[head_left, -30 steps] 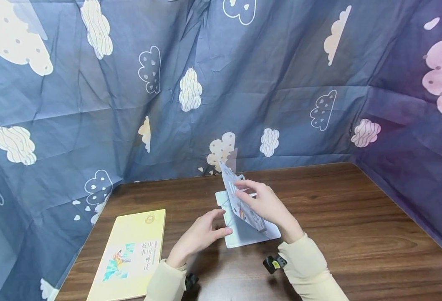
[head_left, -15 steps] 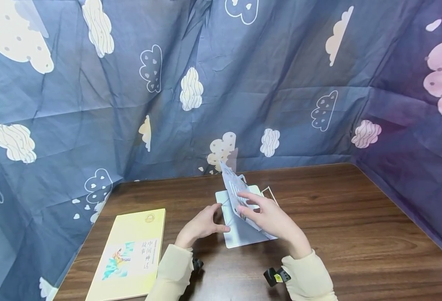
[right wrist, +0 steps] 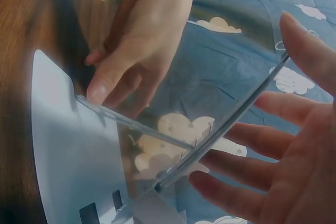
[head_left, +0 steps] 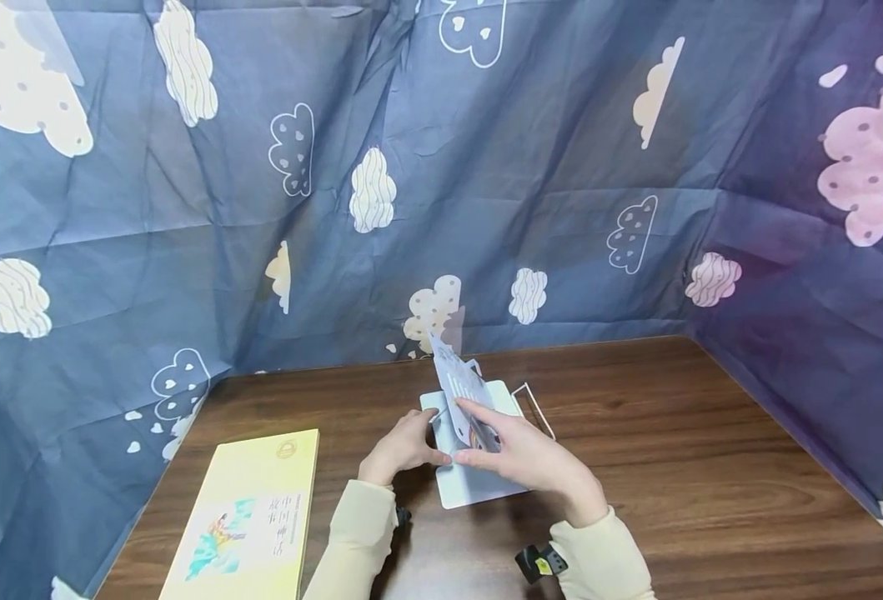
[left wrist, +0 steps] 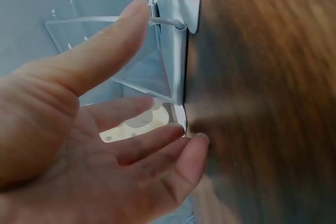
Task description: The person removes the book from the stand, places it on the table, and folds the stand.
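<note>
A pale metal book stand has a flat base plate point(head_left: 479, 490) and a printed panel point(head_left: 452, 371) tilted above it. In the right wrist view, a thin wire leg point(right wrist: 152, 130) runs between panel and plate. My left hand point(head_left: 402, 450) is at the plate's left edge, thumb and index finger at the two ends of the wire leg; the palm between is bare in the left wrist view. My right hand point(head_left: 542, 457) holds the panel by its lower end, thumb over the edge and fingers along its far face.
A yellow book point(head_left: 249, 521) with a picture on its cover lies at the left of the brown wooden table point(head_left: 636, 450). One white wire loop point(head_left: 537, 410) sticks out past the stand's right side. A blue cloud-patterned cloth point(head_left: 321, 242) hangs behind the table.
My left hand has moved in to the wire leg at the plate's edge. The right hand has slid down to the panel's lower end. The head view has shifted slightly.
</note>
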Action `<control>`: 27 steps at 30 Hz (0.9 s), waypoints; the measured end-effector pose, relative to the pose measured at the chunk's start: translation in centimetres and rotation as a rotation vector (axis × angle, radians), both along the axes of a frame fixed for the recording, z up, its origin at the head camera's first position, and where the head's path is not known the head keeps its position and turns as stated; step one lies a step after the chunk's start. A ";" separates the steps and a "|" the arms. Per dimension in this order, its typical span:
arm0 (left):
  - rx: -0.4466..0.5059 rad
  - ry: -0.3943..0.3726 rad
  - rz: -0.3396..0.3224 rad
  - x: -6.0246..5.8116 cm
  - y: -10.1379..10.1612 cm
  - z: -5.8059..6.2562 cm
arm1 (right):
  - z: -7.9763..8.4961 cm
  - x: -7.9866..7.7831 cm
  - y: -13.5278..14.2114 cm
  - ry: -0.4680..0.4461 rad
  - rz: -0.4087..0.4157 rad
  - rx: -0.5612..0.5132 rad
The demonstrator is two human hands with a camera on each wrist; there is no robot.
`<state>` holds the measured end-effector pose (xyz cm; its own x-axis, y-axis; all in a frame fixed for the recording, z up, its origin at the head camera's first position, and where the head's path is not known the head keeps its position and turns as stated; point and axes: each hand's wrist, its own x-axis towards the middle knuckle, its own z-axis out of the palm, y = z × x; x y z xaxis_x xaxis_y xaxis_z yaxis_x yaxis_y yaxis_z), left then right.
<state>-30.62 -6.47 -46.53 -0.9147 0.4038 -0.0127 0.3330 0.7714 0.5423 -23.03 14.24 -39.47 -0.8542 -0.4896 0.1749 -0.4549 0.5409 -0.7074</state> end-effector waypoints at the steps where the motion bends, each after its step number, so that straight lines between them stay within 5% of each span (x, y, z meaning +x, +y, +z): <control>1: -0.012 0.004 0.004 0.1 0.0 -0.1 | 0.0 0.1 -0.1 -0.002 -0.001 -0.002; 10: -0.039 -0.016 0.017 1.4 0.7 -1.3 | -0.4 0.7 -0.7 0.020 -0.068 0.049; 20: -0.045 0.024 0.013 0.7 0.1 -0.9 | 0.1 0.0 -1.3 0.215 -0.081 0.059; 27: -0.067 0.017 0.022 0.2 0.6 -0.2 | 1.2 0.0 -0.3 0.253 -0.092 0.051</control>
